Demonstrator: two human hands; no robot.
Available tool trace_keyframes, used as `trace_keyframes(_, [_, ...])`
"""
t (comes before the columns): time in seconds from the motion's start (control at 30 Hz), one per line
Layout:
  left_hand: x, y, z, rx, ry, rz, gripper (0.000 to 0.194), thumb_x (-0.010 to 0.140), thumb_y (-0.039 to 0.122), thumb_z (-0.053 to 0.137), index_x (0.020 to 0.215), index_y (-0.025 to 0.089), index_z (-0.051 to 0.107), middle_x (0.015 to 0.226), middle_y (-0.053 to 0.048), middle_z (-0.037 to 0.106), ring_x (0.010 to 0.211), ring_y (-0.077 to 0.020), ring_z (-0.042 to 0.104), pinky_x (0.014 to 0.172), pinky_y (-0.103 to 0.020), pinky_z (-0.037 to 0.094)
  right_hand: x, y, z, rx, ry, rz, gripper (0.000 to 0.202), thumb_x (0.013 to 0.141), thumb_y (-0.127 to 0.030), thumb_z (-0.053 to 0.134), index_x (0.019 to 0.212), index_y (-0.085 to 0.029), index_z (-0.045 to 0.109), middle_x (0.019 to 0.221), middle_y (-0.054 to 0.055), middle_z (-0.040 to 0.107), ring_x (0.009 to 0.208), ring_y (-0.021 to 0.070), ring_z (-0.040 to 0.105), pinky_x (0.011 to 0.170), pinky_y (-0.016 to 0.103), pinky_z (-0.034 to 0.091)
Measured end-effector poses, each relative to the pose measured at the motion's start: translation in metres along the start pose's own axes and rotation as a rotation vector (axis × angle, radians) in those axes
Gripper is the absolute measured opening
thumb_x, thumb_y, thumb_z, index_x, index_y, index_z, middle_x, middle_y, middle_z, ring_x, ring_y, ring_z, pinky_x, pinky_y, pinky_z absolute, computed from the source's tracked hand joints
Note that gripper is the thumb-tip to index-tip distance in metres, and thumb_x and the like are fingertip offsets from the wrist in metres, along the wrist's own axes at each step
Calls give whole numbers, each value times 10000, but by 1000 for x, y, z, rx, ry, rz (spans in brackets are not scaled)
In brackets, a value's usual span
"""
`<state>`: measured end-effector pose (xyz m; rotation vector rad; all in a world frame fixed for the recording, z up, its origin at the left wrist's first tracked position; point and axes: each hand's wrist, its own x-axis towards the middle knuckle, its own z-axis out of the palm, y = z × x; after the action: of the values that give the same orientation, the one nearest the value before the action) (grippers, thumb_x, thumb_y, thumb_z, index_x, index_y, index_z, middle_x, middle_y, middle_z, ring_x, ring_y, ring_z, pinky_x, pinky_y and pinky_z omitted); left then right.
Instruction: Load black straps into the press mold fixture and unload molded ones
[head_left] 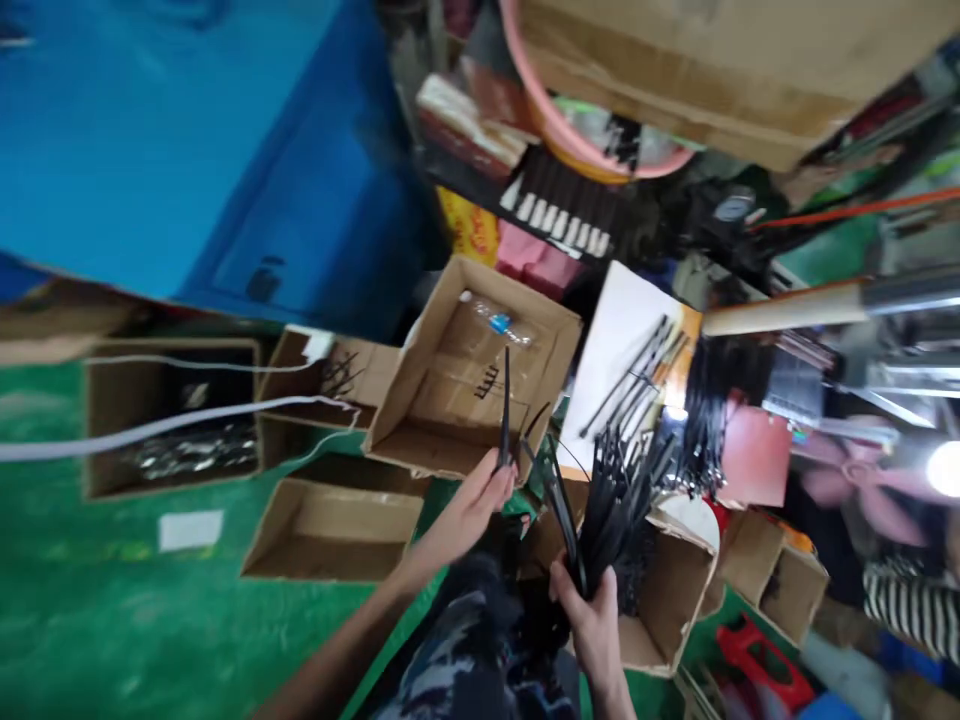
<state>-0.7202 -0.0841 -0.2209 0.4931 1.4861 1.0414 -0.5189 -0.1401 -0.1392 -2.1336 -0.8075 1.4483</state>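
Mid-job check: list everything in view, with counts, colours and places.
Strips: many, black, mostly bunched, lower centre
Central box: one, brown, centre
Plastic item: one, clear and blue, in that box
Left boxes: at least three, brown, left
Right box: one, brown, beside the bunch
Carton: one, brown, top right
Sheet: one, white, right of centre
Panel: one, blue, upper left
Tub: one, pink, top
Fan: one, pink, right
Cords: at least two, white, left
Floor: one, green, lower left
Other clutter: uncounted (blurred), mixed colours, right
Left hand: one, lower centre, holding a strip
Right hand: one, right of it, holding the bunch
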Motion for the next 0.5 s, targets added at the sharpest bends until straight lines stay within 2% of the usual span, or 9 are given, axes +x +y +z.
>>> trace_keyframes(0.03, [-21,6,5,95,-147,45,402,960,592,619,1063,229,755,847,-50,755,765,-222,705,720,-328,600,0,-10,2,57,7,5,532,637,-580,913,971,-212,724,800,13,771,726,214,711,735,331,599])
trace_keyframes(0.1, [-58,14,20,309,-366,180,335,995,505,570,1137,254,742,923,-90,777,816,-269,736,764,-361,600,-2,-26,0,149,50,12,588,542,-539,958,950,-203,699,817,11,770,734,199,697,734,317,587])
trace_keyframes(0.17, [-83,22,42,498,-521,341,329,1021,393,484,1178,242,731,939,-140,779,780,-309,743,755,-407,592,-7,-33,-8,203,98,13,605,486,-510,974,925,-203,693,794,4,759,721,199,685,708,314,579])
trace_keyframes(0.23, [-99,29,66,684,-654,453,383,1017,264,393,1209,213,721,949,-180,778,773,-344,752,752,-451,589,-13,-32,-24,215,143,8,564,524,-534,954,898,-196,702,737,-2,733,670,195,658,658,314,563])
trace_keyframes(0.3, [-110,36,90,832,-771,522,477,987,148,342,1319,192,681,1021,-200,783,847,-361,772,793,-474,599,-16,-25,-45,214,223,3,541,583,-578,920,897,-187,717,744,8,736,672,202,658,658,322,563])
trace_keyframes(0.37, [-120,39,113,869,-859,594,599,948,81,353,1503,186,555,1197,-214,765,1002,-361,775,892,-481,609,-14,-20,-70,220,343,-12,544,616,-608,898,919,-188,729,822,30,768,744,225,693,714,333,579])
trace_keyframes(0.43, [-131,39,132,808,-896,668,704,932,69,386,1628,173,394,1406,-233,676,1190,-361,726,1018,-496,589,-6,-24,-100,222,415,-79,521,657,-623,870,932,-201,738,893,49,788,815,248,720,762,344,585])
trace_keyframes(0.5, [-137,38,150,743,-886,692,700,964,124,419,1659,153,341,1514,-249,592,1327,-379,647,1123,-544,537,8,-40,-132,157,392,-224,447,736,-637,808,859,-215,732,880,61,785,825,256,724,771,351,580])
